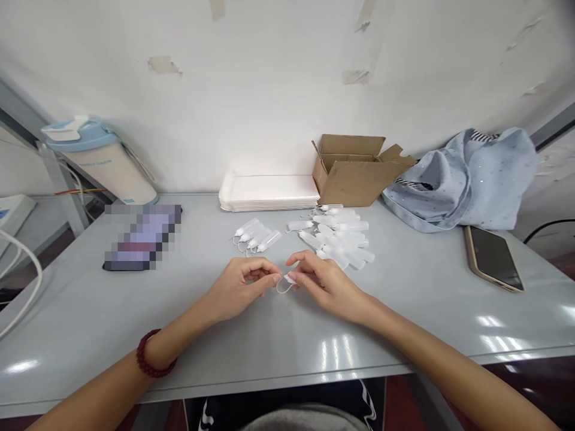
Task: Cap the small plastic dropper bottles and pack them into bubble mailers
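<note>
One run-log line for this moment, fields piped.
left hand: pinching thin cord | right hand: holding small white tip | beyond: white bottles in two groups

Lighting: bright, diffuse, seemingly overhead; wall (269, 102) pale and evenly lit. Glare: white streaks along near edge of tabletop (422, 269), patch at left. Distortion: wide-angle, bottle (110, 167) leaning outward. Mosaic: coarse blocks over device (146, 236). Upper-right corner: darkened.

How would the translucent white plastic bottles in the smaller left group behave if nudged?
The translucent white plastic bottles look cylindrical and lie sideways, so may roll. Their small, translucent bodies suggest lightness; smooth sides might slip.
</note>
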`<state>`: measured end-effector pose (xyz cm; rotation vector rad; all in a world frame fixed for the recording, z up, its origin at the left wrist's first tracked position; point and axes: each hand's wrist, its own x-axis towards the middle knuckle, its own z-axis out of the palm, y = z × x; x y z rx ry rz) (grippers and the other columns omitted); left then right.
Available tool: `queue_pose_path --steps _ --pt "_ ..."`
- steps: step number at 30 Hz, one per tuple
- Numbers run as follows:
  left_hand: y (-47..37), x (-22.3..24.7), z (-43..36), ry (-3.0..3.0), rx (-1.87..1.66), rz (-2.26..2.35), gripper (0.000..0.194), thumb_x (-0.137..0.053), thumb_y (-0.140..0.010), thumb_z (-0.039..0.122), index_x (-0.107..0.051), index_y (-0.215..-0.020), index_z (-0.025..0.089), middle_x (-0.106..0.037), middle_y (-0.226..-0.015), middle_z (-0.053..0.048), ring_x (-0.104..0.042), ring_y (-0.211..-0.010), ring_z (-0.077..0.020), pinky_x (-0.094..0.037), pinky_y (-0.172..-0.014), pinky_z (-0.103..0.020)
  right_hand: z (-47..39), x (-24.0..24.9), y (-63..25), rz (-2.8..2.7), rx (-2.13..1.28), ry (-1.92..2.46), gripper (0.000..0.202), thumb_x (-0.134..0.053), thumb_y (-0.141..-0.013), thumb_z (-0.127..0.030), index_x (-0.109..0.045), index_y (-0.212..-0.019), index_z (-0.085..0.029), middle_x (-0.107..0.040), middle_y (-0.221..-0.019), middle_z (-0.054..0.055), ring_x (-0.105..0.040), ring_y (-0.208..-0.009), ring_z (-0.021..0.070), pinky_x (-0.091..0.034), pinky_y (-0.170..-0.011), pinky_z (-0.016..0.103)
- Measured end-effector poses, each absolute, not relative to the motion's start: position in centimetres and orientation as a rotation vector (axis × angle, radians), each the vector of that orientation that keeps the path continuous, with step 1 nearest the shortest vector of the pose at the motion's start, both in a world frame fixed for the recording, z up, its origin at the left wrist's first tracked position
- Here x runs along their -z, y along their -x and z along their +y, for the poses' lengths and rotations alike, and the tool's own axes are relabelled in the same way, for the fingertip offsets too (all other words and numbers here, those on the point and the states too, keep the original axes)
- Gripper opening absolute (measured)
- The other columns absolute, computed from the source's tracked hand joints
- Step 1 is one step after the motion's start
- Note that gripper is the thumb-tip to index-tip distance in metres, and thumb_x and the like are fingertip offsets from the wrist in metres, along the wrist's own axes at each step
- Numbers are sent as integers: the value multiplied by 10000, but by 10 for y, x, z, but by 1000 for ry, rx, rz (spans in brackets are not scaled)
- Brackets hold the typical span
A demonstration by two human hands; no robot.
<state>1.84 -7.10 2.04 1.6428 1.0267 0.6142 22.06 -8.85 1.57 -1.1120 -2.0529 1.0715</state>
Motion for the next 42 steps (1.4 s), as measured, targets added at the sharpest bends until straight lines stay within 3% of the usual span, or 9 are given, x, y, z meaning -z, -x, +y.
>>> queue_pose_path --steps 16,22,42 --pt "-9 -16 -62 -1596 -689 1048 166 -587 -815 296 -648 -749 157 -552 -624 30 -485 -542 -84 -421 -558 -207 -88 -18 -225 -2056 -1031 1134 136 -413 -933 -248 -459 -1048 -192 -590 -680 -19 -573 -632 123 -415 -602 238" --pt "-10 -17 -61 -1551 -641 1036 183 -588 -820 329 -662 -854 165 -555 -653 28 -492 -570 -91 -427 -574 -212 -88 -17 -223 -2066 -1024 1118 137 -410 -930 -242 -457 -1048 -189 -602 -693 -10 -569 -629 122 -416 -595 234" --pt "-13 -13 -65 -1609 -600 955 168 -602 -812 297 -672 -753 157 -580 -651 15 -507 -576 -96 -430 -569 -207 -89 -20 -220 -2128 -1008 1084 143 -410 -934 -253 -453 -1053 -187 -599 -689 -12 -537 -604 115 -401 -571 230"
